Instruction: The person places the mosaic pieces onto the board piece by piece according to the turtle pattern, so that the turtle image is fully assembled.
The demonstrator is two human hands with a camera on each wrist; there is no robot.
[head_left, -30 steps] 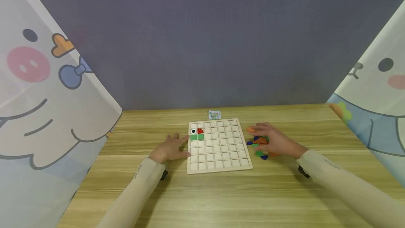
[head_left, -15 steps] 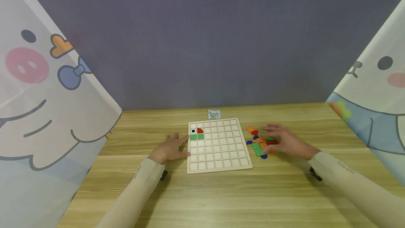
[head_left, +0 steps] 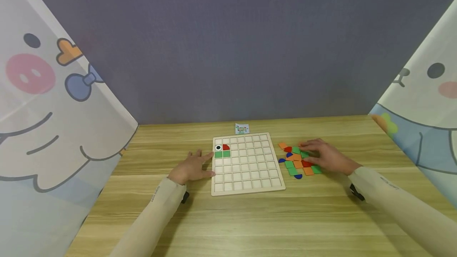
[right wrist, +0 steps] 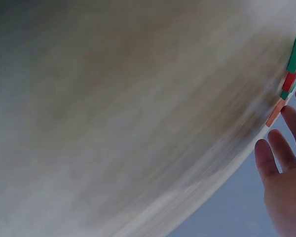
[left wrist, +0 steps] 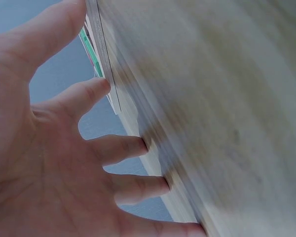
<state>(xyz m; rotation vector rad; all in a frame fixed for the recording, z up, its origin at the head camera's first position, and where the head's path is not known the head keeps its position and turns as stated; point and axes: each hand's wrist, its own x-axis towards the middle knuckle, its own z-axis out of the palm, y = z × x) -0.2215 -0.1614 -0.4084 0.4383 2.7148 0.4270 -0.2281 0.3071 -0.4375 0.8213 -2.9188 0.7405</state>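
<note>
A wooden grid board (head_left: pixel 246 169) lies on the table, with an eye tile (head_left: pixel 218 148), a red quarter-round tile (head_left: pixel 226 147) and two green square tiles (head_left: pixel 222 154) set in its upper left cells. My left hand (head_left: pixel 191 168) rests at its left edge, thumb and index fingertips right at the rim, fingers spread; the left wrist view shows the same spread fingers (left wrist: pixel 126 148). To the board's right lies a loose pile of green, orange, red and blue tiles (head_left: pixel 297 164). Over its right side is my right hand (head_left: pixel 326 157), fingers extended, thumb close above a red tile (head_left: pixel 306 164).
A small printed picture card (head_left: pixel 242 129) lies behind the board. A dark grey panel (head_left: pixel 242 50) rises at the table's back edge, and cartoon-printed sheets (head_left: pixel 53 130) stand at both sides. The wooden table (head_left: pixel 242 225) extends in front of the board.
My right hand has shifted to the right over the pile and come down at its right side, uncovering more tiles. My left hand and the board have stayed in place.
</note>
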